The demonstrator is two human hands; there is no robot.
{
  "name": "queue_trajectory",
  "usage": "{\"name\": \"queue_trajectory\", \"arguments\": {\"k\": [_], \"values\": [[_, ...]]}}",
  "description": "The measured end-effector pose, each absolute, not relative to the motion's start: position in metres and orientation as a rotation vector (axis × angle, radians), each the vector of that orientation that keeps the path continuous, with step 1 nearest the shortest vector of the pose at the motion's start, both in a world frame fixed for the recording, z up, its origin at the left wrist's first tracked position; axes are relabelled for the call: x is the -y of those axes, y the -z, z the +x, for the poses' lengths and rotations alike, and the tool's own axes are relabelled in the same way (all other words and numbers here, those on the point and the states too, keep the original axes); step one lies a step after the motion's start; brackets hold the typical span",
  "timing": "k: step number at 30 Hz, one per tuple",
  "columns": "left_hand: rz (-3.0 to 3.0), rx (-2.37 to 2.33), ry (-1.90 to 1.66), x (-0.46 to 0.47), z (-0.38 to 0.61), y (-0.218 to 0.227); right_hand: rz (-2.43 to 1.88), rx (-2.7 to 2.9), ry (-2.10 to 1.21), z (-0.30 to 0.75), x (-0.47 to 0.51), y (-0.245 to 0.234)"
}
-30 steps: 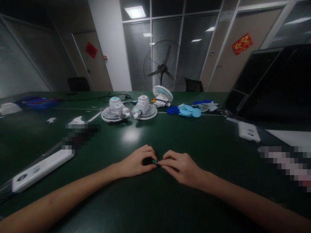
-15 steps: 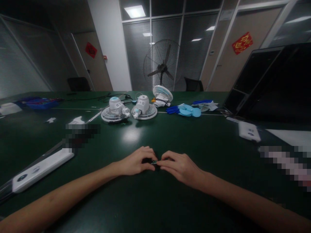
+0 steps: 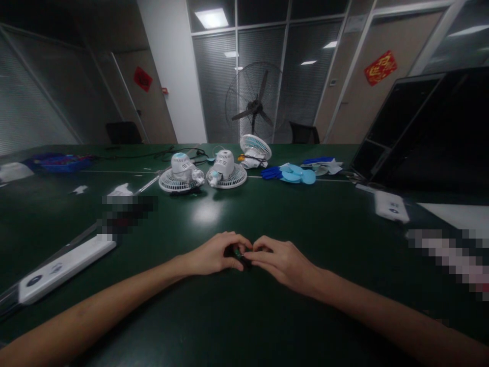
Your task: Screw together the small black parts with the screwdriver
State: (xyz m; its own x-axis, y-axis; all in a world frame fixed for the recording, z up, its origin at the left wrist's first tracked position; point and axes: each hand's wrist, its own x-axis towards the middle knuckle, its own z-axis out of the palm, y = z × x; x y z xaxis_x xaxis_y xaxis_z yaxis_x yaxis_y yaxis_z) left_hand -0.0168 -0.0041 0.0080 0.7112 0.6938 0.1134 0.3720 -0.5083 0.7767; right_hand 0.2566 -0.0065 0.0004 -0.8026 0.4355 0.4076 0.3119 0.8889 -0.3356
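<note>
Both hands meet over the green tabletop in front of me. My left hand point(image 3: 214, 254) is curled, thumb below and fingers above, around a small green piece point(image 3: 237, 252) that looks like a circuit board. From the other side my right hand point(image 3: 286, 261) brings its thumb and fingertips together at the piece's right end. Fingers cover much of it, so its full shape is hidden. A dark shadow or dark part shows just under the right fingertips; which of these I cannot tell.
Farther back on the table point(image 3: 160, 326) lie white fan heads point(image 3: 226, 171), light-blue fan blades point(image 3: 298, 174) and a blue tray point(image 3: 66, 162). A long white panel point(image 3: 66, 269) is at left, a white box-like part point(image 3: 391, 206) at right. A large black screen-like object point(image 3: 428, 132) stands at right.
The small green piece has tilted and sits deeper inside the left hand. My left index finger has stretched rightward to the right hand's fingertips, and the left thumb has come away from the piece.
</note>
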Motion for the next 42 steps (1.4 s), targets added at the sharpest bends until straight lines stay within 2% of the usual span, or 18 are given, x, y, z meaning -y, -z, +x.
{"name": "queue_trajectory", "arguments": {"k": [20,29,38,42], "values": [[2.274,-0.837,-0.553,0.008,-0.015,-0.007,-0.544,2.553,-0.327,0.257,0.008,0.001],[2.377,-0.782,-0.637,0.015,-0.018,-0.012,-0.57,2.201,-0.285,0.262,0.008,0.001],[2.685,-0.158,-0.516,0.037,-0.014,-0.011,-0.606,2.089,-0.306,0.262,0.007,-0.004],[2.793,-0.465,-0.468,0.007,-0.041,-0.006,-0.601,2.129,-0.351,0.263,0.006,-0.001]]}}
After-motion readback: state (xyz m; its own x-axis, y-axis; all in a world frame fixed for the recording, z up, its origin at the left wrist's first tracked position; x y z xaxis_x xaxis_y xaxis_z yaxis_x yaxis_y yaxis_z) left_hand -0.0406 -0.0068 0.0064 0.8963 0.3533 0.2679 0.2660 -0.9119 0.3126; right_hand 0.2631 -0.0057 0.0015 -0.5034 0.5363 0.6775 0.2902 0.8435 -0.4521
